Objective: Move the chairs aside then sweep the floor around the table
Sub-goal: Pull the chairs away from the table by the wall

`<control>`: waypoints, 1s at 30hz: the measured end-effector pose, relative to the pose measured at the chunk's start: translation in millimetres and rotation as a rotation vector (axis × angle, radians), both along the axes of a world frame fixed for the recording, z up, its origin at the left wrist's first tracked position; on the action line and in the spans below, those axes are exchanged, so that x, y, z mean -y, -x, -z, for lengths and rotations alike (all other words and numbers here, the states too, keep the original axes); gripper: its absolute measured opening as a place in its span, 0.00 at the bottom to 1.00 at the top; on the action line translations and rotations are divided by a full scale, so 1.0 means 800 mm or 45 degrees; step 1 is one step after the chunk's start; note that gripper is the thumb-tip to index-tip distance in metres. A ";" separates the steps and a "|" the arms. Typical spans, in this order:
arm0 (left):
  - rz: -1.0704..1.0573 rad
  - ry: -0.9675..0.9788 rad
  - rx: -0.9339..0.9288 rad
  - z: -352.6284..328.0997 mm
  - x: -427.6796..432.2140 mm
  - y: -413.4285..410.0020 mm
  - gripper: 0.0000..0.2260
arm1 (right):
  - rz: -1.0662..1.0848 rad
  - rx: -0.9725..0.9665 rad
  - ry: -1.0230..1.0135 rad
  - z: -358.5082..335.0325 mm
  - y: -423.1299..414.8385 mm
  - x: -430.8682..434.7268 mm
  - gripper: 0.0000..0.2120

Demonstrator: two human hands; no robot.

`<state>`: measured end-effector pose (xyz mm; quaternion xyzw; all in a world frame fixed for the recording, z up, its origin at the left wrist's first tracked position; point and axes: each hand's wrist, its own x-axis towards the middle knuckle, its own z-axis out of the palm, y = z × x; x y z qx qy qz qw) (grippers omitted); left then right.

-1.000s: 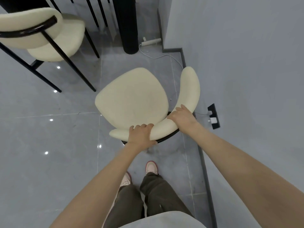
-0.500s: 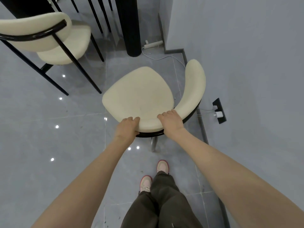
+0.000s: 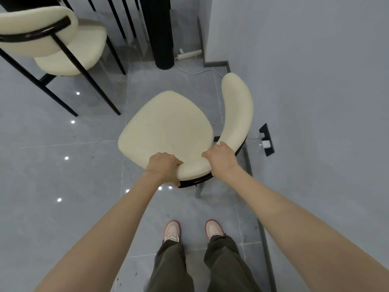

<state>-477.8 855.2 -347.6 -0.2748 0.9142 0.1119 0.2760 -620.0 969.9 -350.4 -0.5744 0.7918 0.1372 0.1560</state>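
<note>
A cream chair (image 3: 166,127) with a curved backrest and a black frame stands on the grey tiled floor close to the wall on the right. My left hand (image 3: 163,166) grips the near end of the backrest, fingers curled over its top edge. My right hand (image 3: 221,158) grips the same backrest a little further round. A second cream chair (image 3: 69,49) with black legs stands at the upper left. The table's thick black leg (image 3: 161,32) rises at the top centre.
The grey wall (image 3: 315,81) runs along the right with a dark skirting. A black wall socket (image 3: 267,140) holds a white plug. A white power strip (image 3: 189,54) and its cable lie by the table leg. My two shoes (image 3: 172,230) stand behind the chair.
Both hands slid along the backrest toward its near end, and the chair turned so its backrest faces the wall more. My feet now stand side by side.
</note>
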 end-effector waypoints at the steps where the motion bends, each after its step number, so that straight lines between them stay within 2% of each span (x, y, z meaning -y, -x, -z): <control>1: -0.023 -0.020 -0.015 0.000 -0.010 0.005 0.22 | -0.010 -0.003 0.004 0.000 0.009 -0.008 0.18; 6: -0.143 -0.168 -0.094 0.005 -0.088 0.042 0.27 | -0.103 -0.048 -0.043 0.001 0.063 -0.064 0.21; 16: -0.250 -0.287 -0.186 0.015 -0.228 0.143 0.23 | -0.200 -0.128 -0.115 -0.012 0.173 -0.171 0.23; 22: -0.289 -0.316 -0.241 0.018 -0.272 0.184 0.20 | -0.102 -0.093 -0.111 -0.020 0.210 -0.208 0.22; 30: -0.303 -0.337 -0.300 0.028 -0.312 0.228 0.18 | -0.012 -0.126 -0.204 -0.024 0.245 -0.238 0.26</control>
